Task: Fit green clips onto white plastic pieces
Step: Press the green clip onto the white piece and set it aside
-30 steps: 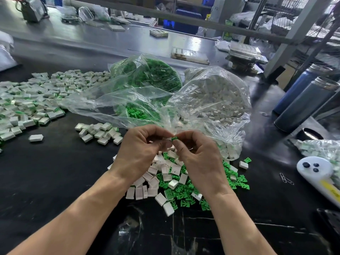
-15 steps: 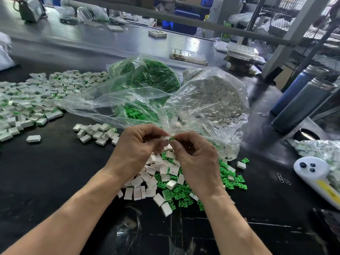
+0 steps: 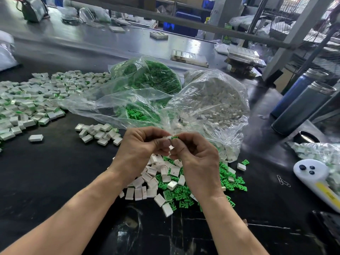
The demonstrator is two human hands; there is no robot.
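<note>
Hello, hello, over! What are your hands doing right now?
Left hand pinches white piece. Right hand pinches green clip against it. Nothing in the way.

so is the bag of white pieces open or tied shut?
Open. The white-piece bag lies on its side, mouth toward the hands, with white pieces spilling onto the table.

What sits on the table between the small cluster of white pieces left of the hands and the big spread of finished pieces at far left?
In the head view, one lone white piece lies on bare black table between the small cluster and the big spread.
</note>
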